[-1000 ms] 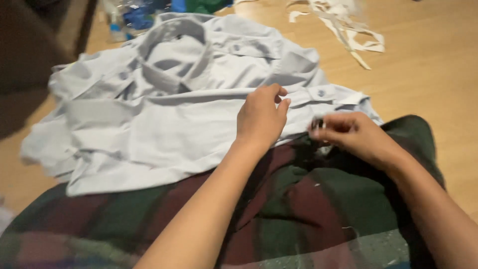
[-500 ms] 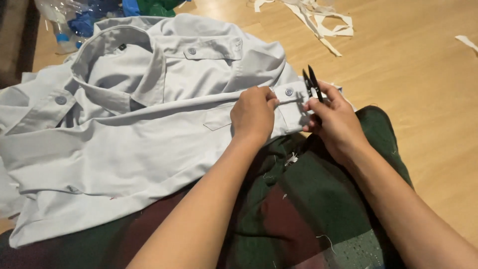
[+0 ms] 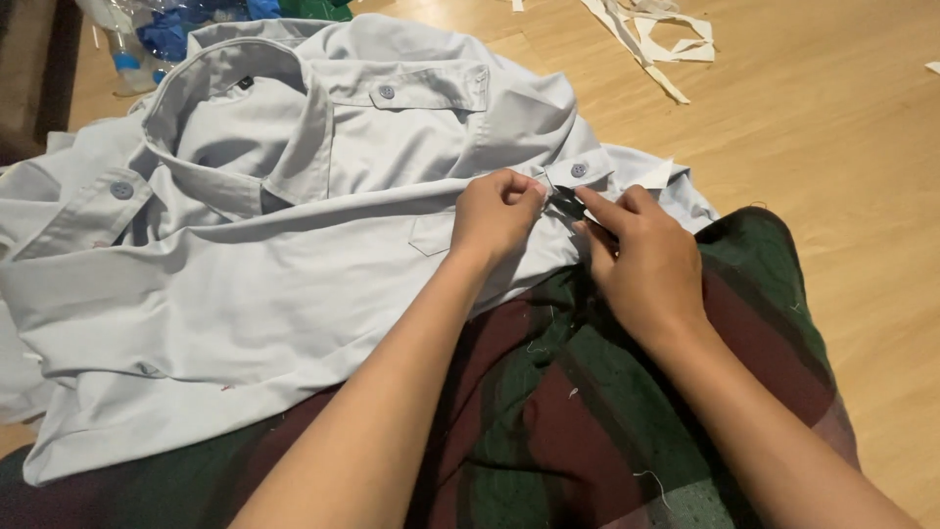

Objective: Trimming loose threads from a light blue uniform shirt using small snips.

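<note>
Between both hands, the shirt's buttoned tab and black snips.

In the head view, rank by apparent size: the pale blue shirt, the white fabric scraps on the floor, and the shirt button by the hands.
1. pale blue shirt
2. white fabric scraps
3. shirt button

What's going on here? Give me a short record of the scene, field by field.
Left hand: pinches the edge of the pale blue shirt
Right hand: holds small black snips at the same edge, beside a buttoned tab
Lap: dark green and maroon checked cloth
Floor: wooden floor with white fabric scraps
</note>
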